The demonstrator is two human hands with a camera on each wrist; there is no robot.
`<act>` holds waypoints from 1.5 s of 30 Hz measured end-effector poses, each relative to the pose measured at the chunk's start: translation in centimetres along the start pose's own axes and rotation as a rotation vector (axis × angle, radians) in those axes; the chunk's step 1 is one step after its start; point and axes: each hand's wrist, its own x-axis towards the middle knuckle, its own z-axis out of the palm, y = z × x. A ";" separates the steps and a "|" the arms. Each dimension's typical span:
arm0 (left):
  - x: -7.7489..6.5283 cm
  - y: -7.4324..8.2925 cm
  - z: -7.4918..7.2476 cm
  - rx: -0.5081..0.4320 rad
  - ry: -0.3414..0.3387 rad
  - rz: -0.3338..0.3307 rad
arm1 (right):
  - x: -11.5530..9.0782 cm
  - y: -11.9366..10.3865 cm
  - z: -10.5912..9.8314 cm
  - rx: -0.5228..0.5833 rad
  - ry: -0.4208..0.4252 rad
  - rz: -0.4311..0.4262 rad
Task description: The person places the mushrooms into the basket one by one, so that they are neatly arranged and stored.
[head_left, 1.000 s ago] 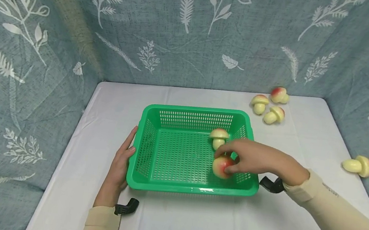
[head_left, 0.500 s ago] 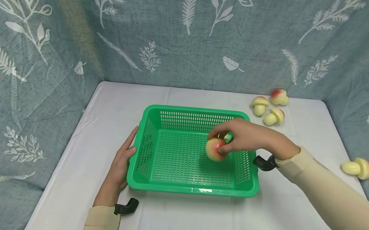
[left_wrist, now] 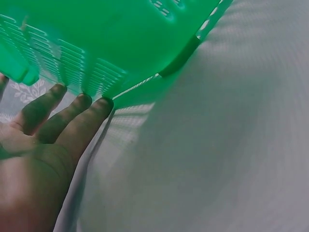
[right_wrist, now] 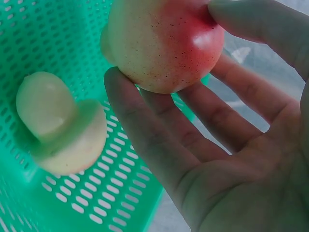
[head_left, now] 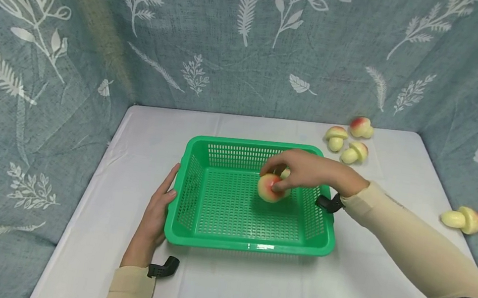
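My right hand [head_left: 302,169] pinches a toy mushroom [head_left: 270,188] by its rounded red-and-yellow cap, over the inside of a green plastic basket [head_left: 248,246]. The right wrist view shows thumb and fingertips on the cap of this mushroom [right_wrist: 166,46], its stem mostly hidden behind. Another mushroom [right_wrist: 63,125] lies on the basket floor; in the head view my hand largely covers it. My left hand [head_left: 154,218] rests against the basket's left side. Its straight fingers [left_wrist: 79,121] touch the slotted outer wall in the left wrist view.
Three mushrooms [head_left: 354,152] lie in a group on the white-covered table [head_left: 224,289], behind the basket to the right. Another mushroom [head_left: 463,219] lies near the table's right edge. A grey-blue leaf-patterned curtain [head_left: 240,78] hangs around the back and sides.
My right hand has carried the mushroom left and farther back over the basket, passing in front of the other one inside. The left hand and basket have stayed in place.
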 end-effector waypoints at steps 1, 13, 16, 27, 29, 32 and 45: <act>0.0 0.0 0.0 -0.001 -0.002 0.000 | 0.2 0.1 0.1 0.004 -0.003 -0.002; 0.0 -0.1 -0.2 -0.017 -0.018 0.016 | 2.4 0.6 1.3 0.038 -0.069 0.008; 0.0 -0.1 -0.2 -0.017 -0.017 0.016 | 2.5 0.8 1.4 0.044 -0.066 0.018; -0.1 0.0 -0.2 -0.011 -0.012 0.014 | 3.1 1.3 2.4 0.049 -0.081 0.024; -0.1 0.0 -0.1 -0.012 -0.011 0.014 | 3.2 1.5 2.5 0.037 -0.088 0.026; -0.1 0.0 -0.1 -0.013 -0.014 0.014 | 3.3 1.8 2.7 0.021 -0.101 0.040; 0.0 -0.1 -0.1 -0.001 -0.001 0.008 | 3.3 1.5 2.3 0.000 -0.071 0.071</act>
